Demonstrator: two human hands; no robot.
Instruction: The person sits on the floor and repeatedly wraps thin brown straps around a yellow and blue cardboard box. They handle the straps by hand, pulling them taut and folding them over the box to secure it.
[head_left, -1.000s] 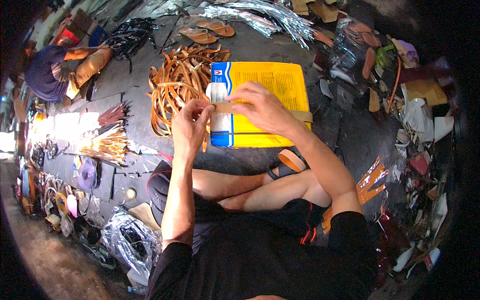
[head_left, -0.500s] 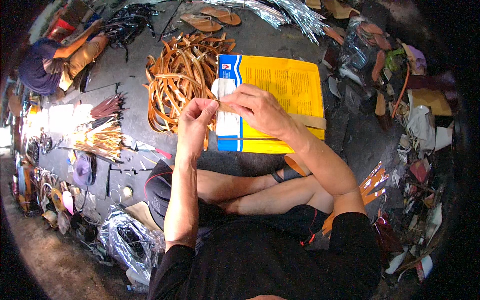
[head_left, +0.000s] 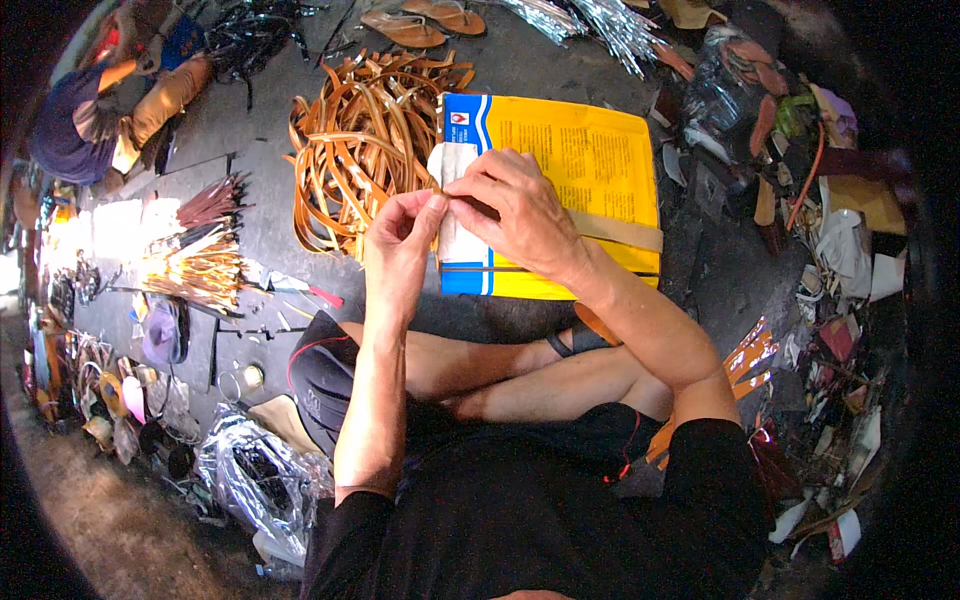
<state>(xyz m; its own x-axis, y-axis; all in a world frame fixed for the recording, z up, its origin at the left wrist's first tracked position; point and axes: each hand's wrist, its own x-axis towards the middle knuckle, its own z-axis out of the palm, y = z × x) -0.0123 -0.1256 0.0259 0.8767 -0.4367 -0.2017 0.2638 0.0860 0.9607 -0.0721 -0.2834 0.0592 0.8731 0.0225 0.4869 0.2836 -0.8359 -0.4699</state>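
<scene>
My left hand (head_left: 398, 243) is closed in a pinch, its thumb and forefinger tips meeting those of my right hand (head_left: 525, 215). Between the fingertips only a sliver of a brown strip shows; the fingers hide most of it. Both hands are over the left part of a flat yellow and blue printed package (head_left: 590, 150). A white pad or cloth (head_left: 455, 165) lies on the package beside the fingers. Just left of the package is a tangled heap of glossy brown strips (head_left: 350, 140). A tan band (head_left: 620, 231) crosses the package to the right of my right wrist.
My crossed legs (head_left: 560, 395) are close below the package. Brown sandals (head_left: 405, 30) and silvery strips (head_left: 600, 35) lie at the far side. Bundled fringe strips (head_left: 200, 270) are at left, near a seated person (head_left: 75, 125). Scraps and clear plastic (head_left: 720, 90) line the right.
The fingertips have drawn closer together, and the brown piece between them shows much less. My right hand has shifted slightly up the picture. At far left, the other person's arm has moved.
</scene>
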